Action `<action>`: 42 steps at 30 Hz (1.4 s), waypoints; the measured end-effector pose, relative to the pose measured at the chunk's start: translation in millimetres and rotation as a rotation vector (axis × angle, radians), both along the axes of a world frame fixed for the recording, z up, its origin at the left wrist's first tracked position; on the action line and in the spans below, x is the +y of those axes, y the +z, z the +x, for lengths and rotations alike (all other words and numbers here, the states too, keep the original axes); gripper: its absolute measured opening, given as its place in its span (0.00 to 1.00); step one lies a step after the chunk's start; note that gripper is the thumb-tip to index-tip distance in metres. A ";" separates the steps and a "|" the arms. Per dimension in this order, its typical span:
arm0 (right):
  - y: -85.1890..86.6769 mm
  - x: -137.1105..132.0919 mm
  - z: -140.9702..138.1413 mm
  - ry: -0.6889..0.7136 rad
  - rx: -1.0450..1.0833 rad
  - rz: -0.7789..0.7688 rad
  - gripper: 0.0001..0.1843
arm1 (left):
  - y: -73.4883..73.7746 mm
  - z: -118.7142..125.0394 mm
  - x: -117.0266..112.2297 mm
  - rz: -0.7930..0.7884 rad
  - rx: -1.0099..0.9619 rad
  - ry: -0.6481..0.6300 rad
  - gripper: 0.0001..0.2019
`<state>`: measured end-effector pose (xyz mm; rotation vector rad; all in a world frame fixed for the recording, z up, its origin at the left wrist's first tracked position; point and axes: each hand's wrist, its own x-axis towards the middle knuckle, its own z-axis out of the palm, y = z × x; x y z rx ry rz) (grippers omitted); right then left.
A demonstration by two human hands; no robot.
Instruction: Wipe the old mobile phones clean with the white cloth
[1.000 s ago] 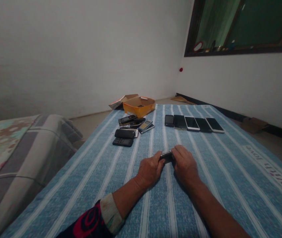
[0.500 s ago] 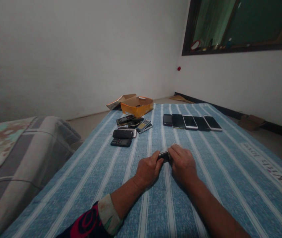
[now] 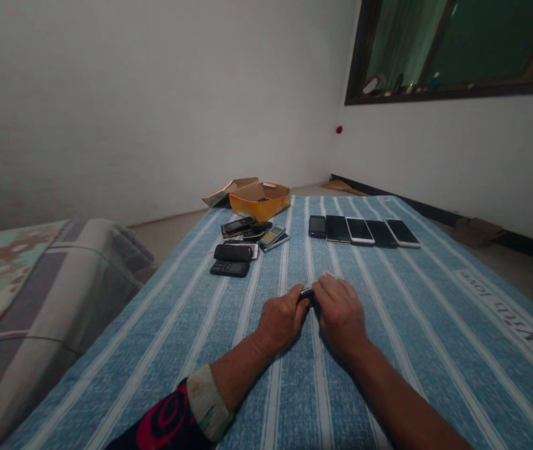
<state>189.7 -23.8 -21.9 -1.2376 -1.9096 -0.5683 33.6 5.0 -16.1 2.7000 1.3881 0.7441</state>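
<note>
Fingers of the left hand [image 3: 281, 322] and the right hand [image 3: 341, 315] curl inward, pressed together rather than spread, and meet from either side on a small dark handset [image 3: 308, 295], which they pinch between them; most of it is hidden, so its face and buttons cannot be made out. It sits near the middle of a blue-and-white striped cloth [image 3: 435, 350], closer to the near edge than the far one. Toward the far edge, right of centre, five smartphones [image 3: 359, 230] already lie side by side in a tidy row, screens up, dark and white bodies mixed. Left of centre, a loose group of keypad phones [image 3: 248, 228] lies unsorted and partly stacked, with a black keypad phone [image 3: 229, 269] nearest the hands. Beyond them, at the far edge, sits an open orange cardboard box [image 3: 259, 205]. So some handsets stand in order, and the loose group is left.
</note>
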 end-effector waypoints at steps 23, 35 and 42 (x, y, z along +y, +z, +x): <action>-0.8 1.0 7.9 -0.042 0.077 -0.122 0.18 | 5.1 0.5 -2.3 -0.070 0.000 -0.006 0.11; -2.1 -4.8 -10.7 0.023 0.036 -0.050 0.17 | 6.9 0.2 -1.9 -0.078 -0.005 -0.028 0.10; 5.9 -8.5 -12.8 0.003 0.000 -0.072 0.16 | 9.4 0.1 -3.3 -0.105 -0.025 -0.047 0.11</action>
